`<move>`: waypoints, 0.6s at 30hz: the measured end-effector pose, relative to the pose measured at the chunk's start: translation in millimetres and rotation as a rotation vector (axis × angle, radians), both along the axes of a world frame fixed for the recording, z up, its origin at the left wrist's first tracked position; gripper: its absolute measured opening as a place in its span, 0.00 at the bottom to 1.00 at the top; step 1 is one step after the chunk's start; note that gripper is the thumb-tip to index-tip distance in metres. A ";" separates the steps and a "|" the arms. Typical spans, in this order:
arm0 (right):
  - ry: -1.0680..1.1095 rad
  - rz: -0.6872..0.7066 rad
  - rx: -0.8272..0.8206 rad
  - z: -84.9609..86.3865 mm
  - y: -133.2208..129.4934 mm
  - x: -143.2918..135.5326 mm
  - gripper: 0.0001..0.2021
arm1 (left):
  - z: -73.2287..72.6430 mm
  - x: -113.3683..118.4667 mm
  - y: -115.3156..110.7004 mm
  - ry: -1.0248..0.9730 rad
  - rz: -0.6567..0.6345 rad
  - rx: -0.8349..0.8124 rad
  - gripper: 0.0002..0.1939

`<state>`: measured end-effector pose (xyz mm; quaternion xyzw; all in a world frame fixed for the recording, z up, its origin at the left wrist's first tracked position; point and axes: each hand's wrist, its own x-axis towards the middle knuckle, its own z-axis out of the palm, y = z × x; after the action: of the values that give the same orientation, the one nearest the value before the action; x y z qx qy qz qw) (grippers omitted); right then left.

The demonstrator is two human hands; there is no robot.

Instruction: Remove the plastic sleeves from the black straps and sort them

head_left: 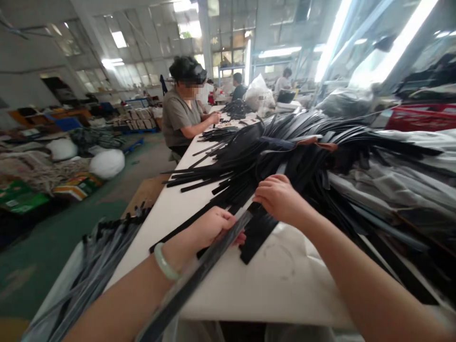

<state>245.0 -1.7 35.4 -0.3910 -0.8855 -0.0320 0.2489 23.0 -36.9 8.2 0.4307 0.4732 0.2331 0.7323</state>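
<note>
My left hand (217, 225) is closed around a long flat black belt strap (210, 259), which runs down toward the bottom edge of the view. Its upper part has a glossy look, like clear plastic film (245, 206). Just beyond, at the upper end of this strap, my right hand (278, 194) pinches with bent fingers at the clear film. The exact grip of its fingertips is partly hidden. Beneath and behind both hands spreads a large heap of similar black straps (242, 147) on the white table (263, 289).
Left of the table stands a bundle of plastic-sleeved straps (103, 256). A co-worker (185, 109) sits at the table's far left side. White plastic material (399, 185) and a red crate (420, 117) are on the right. Sacks (107, 163) lie on the floor at left.
</note>
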 end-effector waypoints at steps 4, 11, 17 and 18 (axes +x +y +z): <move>0.020 0.007 0.029 0.7 1.7 3.5 0.14 | 1.7 -1.4 3.9 -0.057 -0.042 0.013 0.10; 0.118 0.202 -0.083 5.8 -16.4 -9.8 0.18 | 28.8 14.9 -16.1 0.199 -0.073 0.171 0.13; 0.053 0.329 -0.247 3.0 -23.3 -11.8 0.19 | 48.3 24.9 -23.2 0.280 -0.144 0.337 0.19; 0.083 0.346 -0.294 2.6 -23.4 -11.3 0.21 | 50.7 22.2 -25.9 0.267 -0.166 0.353 0.20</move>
<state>233.8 -25.1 38.0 -0.2663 -0.9236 0.1566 0.2272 45.2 -62.8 58.9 0.6165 0.4808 0.1922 0.5932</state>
